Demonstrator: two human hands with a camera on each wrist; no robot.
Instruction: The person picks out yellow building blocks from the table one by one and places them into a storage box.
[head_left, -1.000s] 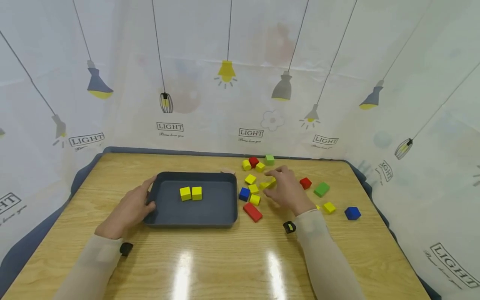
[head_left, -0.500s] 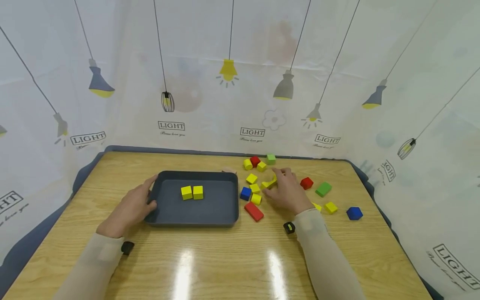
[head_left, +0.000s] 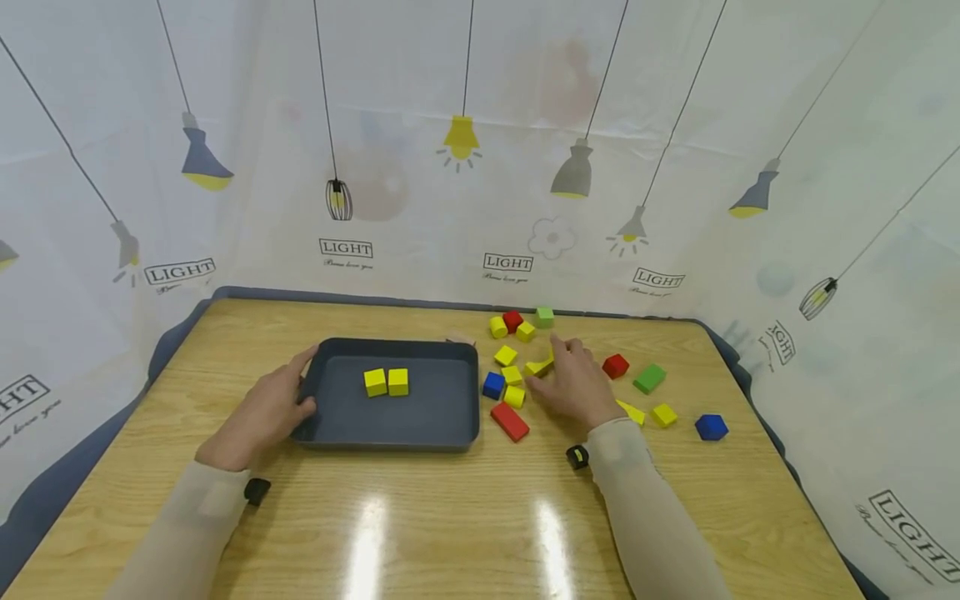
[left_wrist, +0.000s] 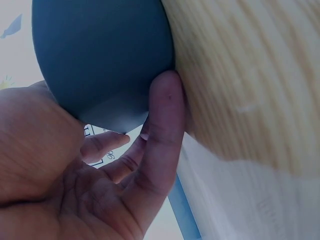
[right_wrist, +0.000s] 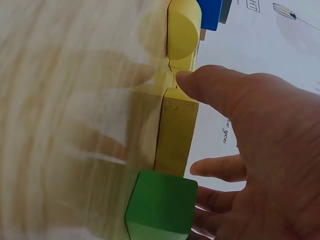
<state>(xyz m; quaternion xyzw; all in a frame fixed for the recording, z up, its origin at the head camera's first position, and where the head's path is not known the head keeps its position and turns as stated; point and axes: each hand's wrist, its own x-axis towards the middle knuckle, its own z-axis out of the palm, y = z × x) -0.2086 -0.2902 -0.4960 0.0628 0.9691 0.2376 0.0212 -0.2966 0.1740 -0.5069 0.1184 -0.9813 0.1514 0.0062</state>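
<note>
**Currently, your left hand (head_left: 258,417) holds the tray (head_left: 405,427), while your right hand (head_left: 573,385) is among the blocks**

Your left hand grips the dark tray at its left end, with the thumb and fingers bent around this side; in the left wrist view one finger lies against the outer wall. Inside the tray, two yellow cubes (head_left: 375,382) sit side by side, near the middle.

Your right hand is over the table (head_left: 450,517), to the right of the tray. Its thumb and fingers stand wide apart, about a yellow piece (head_left: 537,368) which lies on the table partly under the fingers. Whether the skin touches this piece, I cannot tell.

Between this hand and the tray you have a blue cube (head_left: 493,385), a yellow cylinder (head_left: 513,397) and, closer to you, a flat red block (head_left: 510,422). Farther away, near the back edge, a light green block (head_left: 544,317) is standing. On the other side of your right hand lie a dark red block (head_left: 616,366), a green block (head_left: 649,378) and a blue block (head_left: 711,427), which is near the table's right edge. Behind everything hangs a pale sheet (head_left: 420,250) printed with lamps.
</note>
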